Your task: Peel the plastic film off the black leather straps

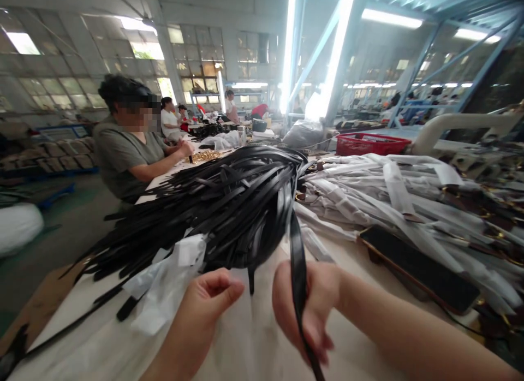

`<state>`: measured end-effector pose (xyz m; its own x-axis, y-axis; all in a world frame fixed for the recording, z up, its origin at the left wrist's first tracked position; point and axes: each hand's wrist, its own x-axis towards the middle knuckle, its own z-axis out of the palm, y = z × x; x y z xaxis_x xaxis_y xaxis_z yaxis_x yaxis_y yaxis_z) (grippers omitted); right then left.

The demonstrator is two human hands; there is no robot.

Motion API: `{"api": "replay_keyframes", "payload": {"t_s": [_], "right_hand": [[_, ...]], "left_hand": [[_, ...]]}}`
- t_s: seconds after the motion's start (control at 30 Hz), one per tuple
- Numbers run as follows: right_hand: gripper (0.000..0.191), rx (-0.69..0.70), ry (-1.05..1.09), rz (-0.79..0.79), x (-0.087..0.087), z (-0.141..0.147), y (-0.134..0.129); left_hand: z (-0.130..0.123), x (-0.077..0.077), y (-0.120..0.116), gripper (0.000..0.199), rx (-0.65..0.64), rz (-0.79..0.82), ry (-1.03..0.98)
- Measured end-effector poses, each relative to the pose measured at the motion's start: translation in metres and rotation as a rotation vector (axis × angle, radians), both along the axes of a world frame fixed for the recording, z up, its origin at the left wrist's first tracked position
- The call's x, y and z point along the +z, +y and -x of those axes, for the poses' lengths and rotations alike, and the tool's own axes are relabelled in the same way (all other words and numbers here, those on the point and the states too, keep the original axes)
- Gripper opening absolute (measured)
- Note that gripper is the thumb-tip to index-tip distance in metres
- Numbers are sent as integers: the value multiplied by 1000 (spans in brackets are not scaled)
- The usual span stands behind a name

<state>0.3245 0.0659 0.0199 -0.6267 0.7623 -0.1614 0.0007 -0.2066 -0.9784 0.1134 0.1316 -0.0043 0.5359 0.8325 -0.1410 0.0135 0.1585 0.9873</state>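
The right hand (317, 296) has its grip closed around a bare black strap (298, 255) at the lower centre of the frame, above the tabletop (346, 258). The left hand (207, 299) is curled shut, seeming to pinch thin film (244, 277). Many pieces at right lie already sleeved in white wrap (347, 190); the large black pile (241, 179) at centre and left looks bare, so much appears left. Loose sheets (192, 252) lie lower left.

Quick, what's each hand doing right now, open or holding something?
Left hand: closed, seemingly pinching translucent white film.
Right hand: closed on a black strap.
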Motion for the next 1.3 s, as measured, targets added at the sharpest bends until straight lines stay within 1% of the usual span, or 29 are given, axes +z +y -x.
{"api": "replay_keyframes", "payload": {"t_s": [0.03,0.07,0.13,0.17,0.2,0.23,0.33,0.37,0.47,0.53,0.63,0.77,0.9,1.0,1.2,1.3], "right_hand": [[63,42,52,1,0,4,-3],[57,-47,109,-18,0,6,-2],[43,-475,197,-107,-2,6,7],[39,-653,213,-154,-4,4,13],[36,-754,207,-197,-5,1,18],[34,-770,175,-232,-5,-1,22],[30,-600,13,-301,-2,-3,21],[30,-566,-26,-324,1,-1,18],[31,-514,-93,-389,7,2,11],[31,-492,-121,-439,8,3,10],[27,-492,-154,-480,6,0,13],[26,-507,-161,-466,4,-3,15],[24,-513,-151,-489,3,-3,15],[22,-511,-133,-504,1,-3,15],[19,-462,-137,-496,0,-2,16],[19,-476,-145,-498,-1,-2,16]], "left_hand": [[0,-1,1,33,-15,0,-21],[1,-1,2,35,-30,0,-37],[0,0,2,38,-35,-21,-29],[-1,0,1,39,-30,-40,-7],[-2,0,1,39,-29,-58,22],[-3,-1,0,39,-35,-72,51],[-5,-5,0,39,-47,-93,109],[-6,-7,0,39,-44,-95,116],[-6,-12,2,38,-72,-94,137],[-5,-11,3,38,-97,-100,153],[-5,-5,2,36,-111,-127,187],[-5,0,1,35,-134,-144,220],[-5,-6,4,40,-134,-138,195],[-4,-11,5,40,-132,-131,196],[-2,-12,5,41,-157,-106,200],[-2,-12,5,41,-155,-114,195]]}}
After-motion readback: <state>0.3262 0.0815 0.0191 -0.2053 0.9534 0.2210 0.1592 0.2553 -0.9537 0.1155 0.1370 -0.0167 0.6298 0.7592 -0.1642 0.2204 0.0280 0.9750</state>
